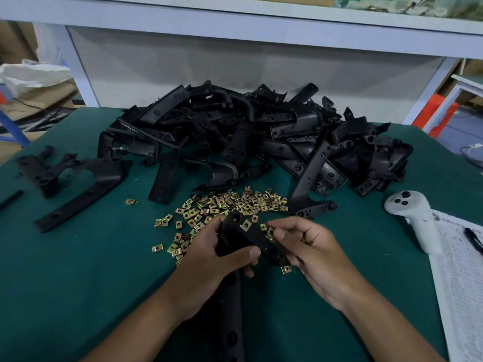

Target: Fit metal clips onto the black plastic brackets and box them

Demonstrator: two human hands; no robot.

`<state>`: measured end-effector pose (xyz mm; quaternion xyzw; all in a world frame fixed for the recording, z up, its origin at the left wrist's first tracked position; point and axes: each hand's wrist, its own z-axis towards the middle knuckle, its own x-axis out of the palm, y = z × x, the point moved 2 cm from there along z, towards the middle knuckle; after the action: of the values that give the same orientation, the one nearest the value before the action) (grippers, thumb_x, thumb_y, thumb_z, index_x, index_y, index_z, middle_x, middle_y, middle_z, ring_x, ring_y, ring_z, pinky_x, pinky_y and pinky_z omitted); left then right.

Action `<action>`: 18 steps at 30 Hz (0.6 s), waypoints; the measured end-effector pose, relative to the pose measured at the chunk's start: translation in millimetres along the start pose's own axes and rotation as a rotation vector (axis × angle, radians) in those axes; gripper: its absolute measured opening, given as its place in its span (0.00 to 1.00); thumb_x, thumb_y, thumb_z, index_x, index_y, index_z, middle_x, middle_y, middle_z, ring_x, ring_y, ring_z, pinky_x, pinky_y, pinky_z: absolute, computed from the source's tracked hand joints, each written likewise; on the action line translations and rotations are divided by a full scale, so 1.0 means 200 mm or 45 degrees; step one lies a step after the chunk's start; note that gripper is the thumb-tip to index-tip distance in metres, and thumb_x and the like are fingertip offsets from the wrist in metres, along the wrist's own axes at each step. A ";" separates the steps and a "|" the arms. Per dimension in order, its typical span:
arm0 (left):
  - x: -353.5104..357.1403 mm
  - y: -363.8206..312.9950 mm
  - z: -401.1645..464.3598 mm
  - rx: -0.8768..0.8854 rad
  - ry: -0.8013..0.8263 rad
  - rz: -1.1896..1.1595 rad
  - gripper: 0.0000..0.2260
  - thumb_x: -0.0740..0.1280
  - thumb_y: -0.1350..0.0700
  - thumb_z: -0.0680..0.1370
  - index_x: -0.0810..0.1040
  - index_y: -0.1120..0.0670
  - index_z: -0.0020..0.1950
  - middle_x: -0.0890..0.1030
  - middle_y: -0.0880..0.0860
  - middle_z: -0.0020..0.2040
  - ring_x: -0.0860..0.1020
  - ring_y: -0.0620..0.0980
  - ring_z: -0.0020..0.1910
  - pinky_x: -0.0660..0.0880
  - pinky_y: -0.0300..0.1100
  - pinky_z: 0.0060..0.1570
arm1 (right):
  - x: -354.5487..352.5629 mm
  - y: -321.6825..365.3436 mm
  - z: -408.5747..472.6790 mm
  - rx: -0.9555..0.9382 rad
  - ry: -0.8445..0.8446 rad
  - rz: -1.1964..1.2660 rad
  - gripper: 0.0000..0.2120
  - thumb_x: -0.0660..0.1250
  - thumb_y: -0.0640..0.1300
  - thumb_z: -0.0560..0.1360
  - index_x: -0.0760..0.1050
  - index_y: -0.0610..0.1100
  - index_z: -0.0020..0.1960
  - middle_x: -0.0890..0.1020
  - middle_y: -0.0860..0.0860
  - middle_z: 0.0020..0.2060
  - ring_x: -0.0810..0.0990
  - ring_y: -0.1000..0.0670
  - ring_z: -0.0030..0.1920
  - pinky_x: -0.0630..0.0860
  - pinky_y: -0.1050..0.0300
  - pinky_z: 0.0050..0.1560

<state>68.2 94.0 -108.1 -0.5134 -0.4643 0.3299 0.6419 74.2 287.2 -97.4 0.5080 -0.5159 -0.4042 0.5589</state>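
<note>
1. Head view, hands: two hands work over the green tabletop (78,283). The left hand (222,257) grips one black bracket (251,241), fingers and thumb curled round its upper part; the bracket's long arm runs down between the forearms toward the bottom edge. One metal clip (246,225) already sits on the bracket near its top.
2. The right hand (311,246) pinches a second clip (270,232) between thumb and forefinger, right against the bracket's edge; its other fingers are curled.
3. Loose clips (230,202) lie scattered just beyond the hands, too many to count; one clip (131,202) lies apart to the left.
4. Behind them a big heap of brackets (248,137) is piled up, also past counting. Two more separate brackets (75,178) lie at the left.
5. At the right sit one white controller (413,215), one printed sheet (460,283) and one pen (473,240) on it.
</note>
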 end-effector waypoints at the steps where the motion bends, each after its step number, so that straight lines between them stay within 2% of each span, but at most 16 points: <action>1: 0.00 0.00 0.00 0.003 0.001 -0.001 0.11 0.79 0.58 0.72 0.79 0.54 0.50 0.83 0.56 0.41 0.81 0.51 0.38 0.79 0.41 0.39 | 0.00 0.00 0.00 -0.007 -0.002 -0.015 0.09 0.73 0.47 0.71 0.86 0.48 0.50 0.81 0.56 0.34 0.72 0.60 0.30 0.67 0.67 0.30; 10: 0.00 0.00 0.00 0.008 -0.012 -0.013 0.11 0.79 0.56 0.71 0.80 0.52 0.49 0.83 0.56 0.41 0.81 0.51 0.37 0.79 0.41 0.39 | -0.01 -0.01 0.00 -0.023 -0.016 -0.131 0.10 0.74 0.51 0.71 0.86 0.50 0.51 0.83 0.54 0.37 0.75 0.61 0.34 0.70 0.68 0.34; 12: -0.01 0.00 0.00 0.011 -0.029 -0.005 0.12 0.79 0.55 0.71 0.80 0.51 0.49 0.83 0.56 0.41 0.81 0.52 0.37 0.79 0.41 0.39 | -0.01 -0.01 0.00 -0.031 0.013 -0.124 0.11 0.73 0.52 0.73 0.86 0.49 0.53 0.81 0.55 0.37 0.72 0.59 0.33 0.69 0.67 0.35; 15: -0.01 0.00 0.00 0.061 -0.095 0.083 0.12 0.79 0.52 0.71 0.79 0.50 0.50 0.84 0.56 0.42 0.82 0.53 0.35 0.79 0.40 0.39 | 0.00 0.00 -0.01 0.012 0.081 -0.028 0.18 0.71 0.56 0.73 0.85 0.47 0.57 0.84 0.55 0.45 0.67 0.56 0.35 0.66 0.66 0.35; 18: -0.01 0.00 0.00 0.125 -0.205 0.157 0.16 0.78 0.48 0.70 0.78 0.50 0.52 0.85 0.57 0.43 0.83 0.53 0.34 0.78 0.39 0.35 | 0.02 0.02 -0.03 0.013 0.157 -0.081 0.18 0.76 0.55 0.72 0.83 0.52 0.60 0.85 0.55 0.51 0.79 0.58 0.44 0.73 0.67 0.42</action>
<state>67.4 91.6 -108.4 -0.4807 -0.4652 0.4313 0.6054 80.2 285.0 -93.2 0.5510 -0.4662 -0.3872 0.5737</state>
